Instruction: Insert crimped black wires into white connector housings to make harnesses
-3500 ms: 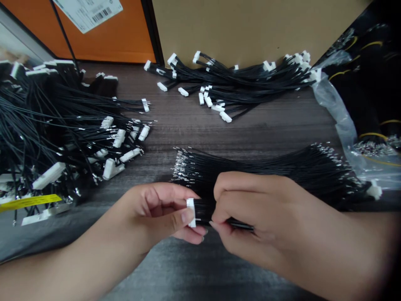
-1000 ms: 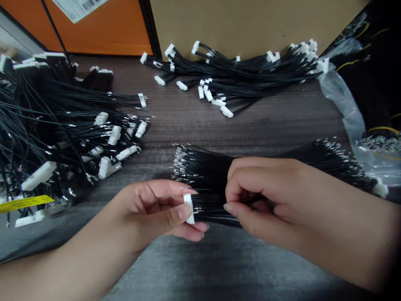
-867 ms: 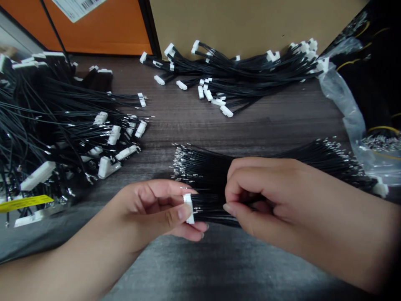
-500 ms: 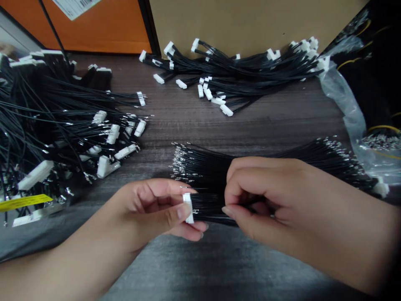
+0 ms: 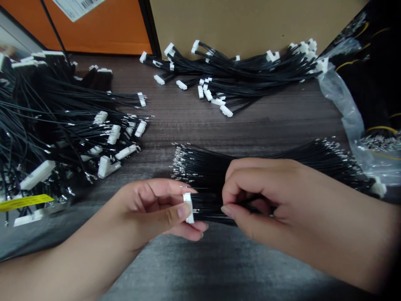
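Between thumb and fingers, my left hand grips a white connector with black wires running out to its right. Close by on the right, my right hand pinches black wire, its thumb and forefinger pressed together; the exact strand is hard to make out. Behind both hands lies a bundle of loose black wires with bare metal terminals at its left and right ends. The middle of that bundle is partly hidden by my right hand.
A big heap of black wires with white connectors fills the left side, with a yellow tag. Finished-looking cables lie at the back before a cardboard box. Clear plastic bags with wires stand right.
My right hand has shifted very slightly to the left. My left hand keeps its grip on the white connector.
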`<state>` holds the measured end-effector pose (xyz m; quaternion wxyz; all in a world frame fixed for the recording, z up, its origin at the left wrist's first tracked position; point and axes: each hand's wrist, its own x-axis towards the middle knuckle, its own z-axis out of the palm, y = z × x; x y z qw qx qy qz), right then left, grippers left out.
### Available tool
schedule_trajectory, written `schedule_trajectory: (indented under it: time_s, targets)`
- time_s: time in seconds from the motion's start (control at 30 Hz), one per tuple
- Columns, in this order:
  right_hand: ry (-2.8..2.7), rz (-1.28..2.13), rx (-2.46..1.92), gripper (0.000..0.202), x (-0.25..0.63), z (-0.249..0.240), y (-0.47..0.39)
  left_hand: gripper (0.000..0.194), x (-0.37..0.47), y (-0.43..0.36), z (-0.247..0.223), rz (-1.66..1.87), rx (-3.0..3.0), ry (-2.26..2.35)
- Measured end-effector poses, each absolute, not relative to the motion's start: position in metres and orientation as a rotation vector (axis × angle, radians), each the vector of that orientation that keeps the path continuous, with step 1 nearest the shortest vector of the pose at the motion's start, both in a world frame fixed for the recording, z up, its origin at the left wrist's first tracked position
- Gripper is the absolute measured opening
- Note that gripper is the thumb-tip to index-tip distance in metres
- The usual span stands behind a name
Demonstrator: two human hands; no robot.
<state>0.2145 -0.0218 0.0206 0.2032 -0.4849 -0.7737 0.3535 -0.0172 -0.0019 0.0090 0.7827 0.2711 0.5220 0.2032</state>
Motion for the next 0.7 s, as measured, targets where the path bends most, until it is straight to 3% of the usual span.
schedule_trajectory:
  time_s: [0.37,0.7]
  targets:
    - [-2.151,0.807,-1.31,0.022,0.216,0.021,-0.018,0.037,-0.001,0.009,0.017,0.428,0.715,1.124]
    - [-2.173,0.844,-1.314,0.023,0.211,0.019,-0.021,0.02,-0.021,-0.005,0.006,0.442,0.597,1.099]
